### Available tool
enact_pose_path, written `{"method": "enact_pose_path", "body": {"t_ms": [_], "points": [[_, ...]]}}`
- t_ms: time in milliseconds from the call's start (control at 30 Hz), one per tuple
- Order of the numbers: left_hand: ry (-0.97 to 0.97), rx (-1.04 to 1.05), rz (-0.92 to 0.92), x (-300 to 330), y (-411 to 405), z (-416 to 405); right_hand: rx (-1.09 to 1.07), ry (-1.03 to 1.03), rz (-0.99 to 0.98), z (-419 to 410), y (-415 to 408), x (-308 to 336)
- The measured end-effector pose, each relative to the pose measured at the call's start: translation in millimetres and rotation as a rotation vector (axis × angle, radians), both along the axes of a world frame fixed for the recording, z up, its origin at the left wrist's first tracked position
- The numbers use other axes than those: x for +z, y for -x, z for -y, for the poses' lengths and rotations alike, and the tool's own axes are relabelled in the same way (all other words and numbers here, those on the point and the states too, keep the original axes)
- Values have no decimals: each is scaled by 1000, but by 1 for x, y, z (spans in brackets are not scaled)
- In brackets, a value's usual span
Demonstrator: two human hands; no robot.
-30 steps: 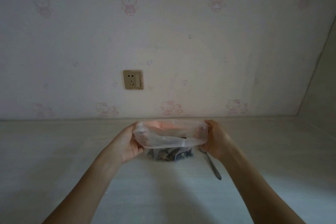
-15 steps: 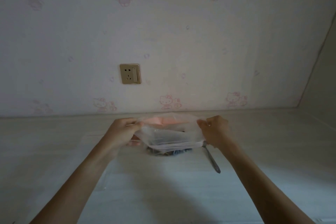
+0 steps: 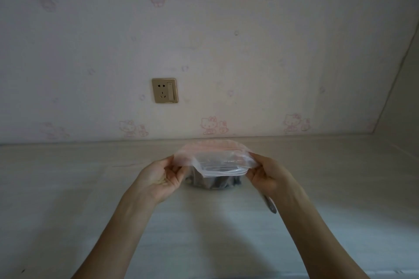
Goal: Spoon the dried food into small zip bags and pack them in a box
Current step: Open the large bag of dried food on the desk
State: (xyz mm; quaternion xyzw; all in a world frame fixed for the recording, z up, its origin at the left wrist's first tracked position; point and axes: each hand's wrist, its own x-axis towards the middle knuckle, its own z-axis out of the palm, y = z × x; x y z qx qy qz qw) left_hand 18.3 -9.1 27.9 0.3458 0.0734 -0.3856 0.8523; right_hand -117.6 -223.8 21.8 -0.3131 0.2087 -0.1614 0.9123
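Above the dark dried food, a zip bag is pinched at each end by the left hand and right hand, now lifted higher and flatter than before, suggesting opening is underway. Right of the food, a spoon rests on the pale table beneath patterned wallpaper.

zip bags are thin clear glossy plastic, spoon looks like metal, counter is pale matt woodgrain.
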Motion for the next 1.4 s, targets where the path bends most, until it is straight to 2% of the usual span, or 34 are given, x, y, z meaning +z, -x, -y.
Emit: {"method": "enact_pose_path", "body": {"t_ms": [100,167,267,333,400,467,600,733,1000,1100,1267,1333,1400], "points": [[4,19,24,-3,3,6,-5,-45,29,0,-1,-2],[-36,10,79,-6,3,4,6,19,15,-1,1,-2],[-271,9,289,-11,0,-1,-35,318,-134,5,6,-2],[-610,-2,536,-10,-3,-6,-132,619,-308,9,9,1],[-889,-37,717,-7,-3,-14,-138,843,-406,11,13,9],[-955,-118,727,-4,0,-22,-88,978,-442,13,18,14],[-991,-309,719,0,11,-30,47,1109,-535,17,26,17],[-755,-243,641,-4,15,-24,91,932,-443,15,28,12],[-130,-93,224,-15,7,-21,30,281,-137,18,28,-5],[53,-21,101,-22,8,-18,18,116,-75,12,22,-9],[124,36,60,-33,15,-3,-28,-109,33,0,9,-10],[81,57,75,-35,17,4,-23,-66,40,-5,3,-11],[-6,51,144,-37,18,7,-25,95,-29,-9,0,-14]]}}
